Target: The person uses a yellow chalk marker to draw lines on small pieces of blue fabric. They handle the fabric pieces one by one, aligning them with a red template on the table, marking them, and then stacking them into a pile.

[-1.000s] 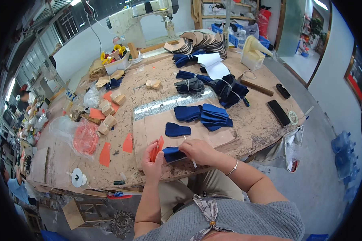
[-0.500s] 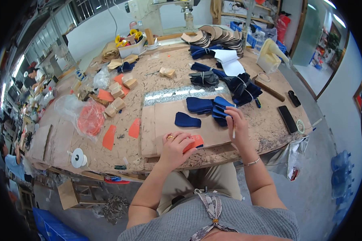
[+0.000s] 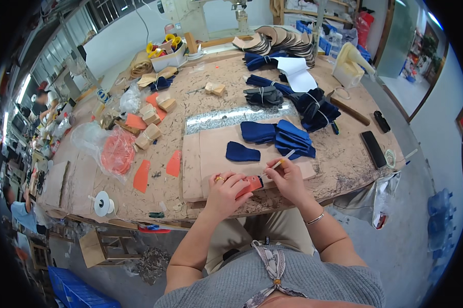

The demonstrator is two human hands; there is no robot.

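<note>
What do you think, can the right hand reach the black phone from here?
Probably yes: the black phone lies on the table to its right, with nothing standing between. The right hand holds a thin white stick, though.

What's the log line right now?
left hand: holding orange piece | right hand: holding white stick near orange piece | blue piece: on tan board
</note>
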